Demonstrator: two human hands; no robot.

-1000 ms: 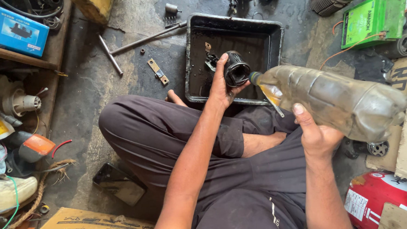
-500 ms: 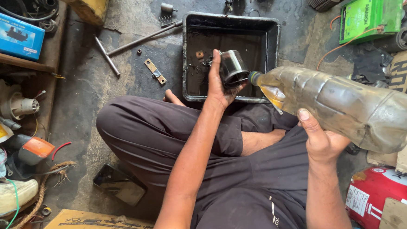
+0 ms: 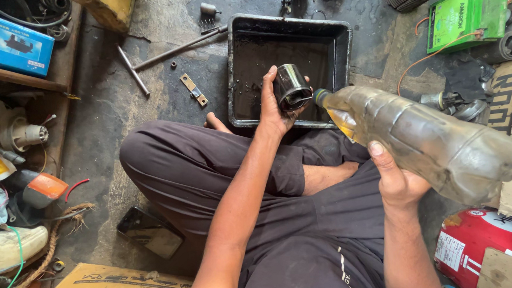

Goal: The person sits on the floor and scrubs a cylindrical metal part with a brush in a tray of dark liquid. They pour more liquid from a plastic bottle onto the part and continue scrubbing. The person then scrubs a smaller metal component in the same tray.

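left hand [image 3: 272, 105] grips metal cup [image 3: 291, 87]; bottle [image 3: 425, 141] in right hand [image 3: 395, 180].

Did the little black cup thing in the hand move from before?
Yes. The dark metal cup in the left hand has turned its open end away and shifted slightly left over the black tray, staying by the plastic bottle mouth.

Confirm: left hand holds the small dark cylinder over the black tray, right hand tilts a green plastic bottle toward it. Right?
Not quite. In the head view the plastic bottle in the right hand is clear and grimy with yellowish liquid, not green. The left hand does hold the dark cylinder over the black tray.
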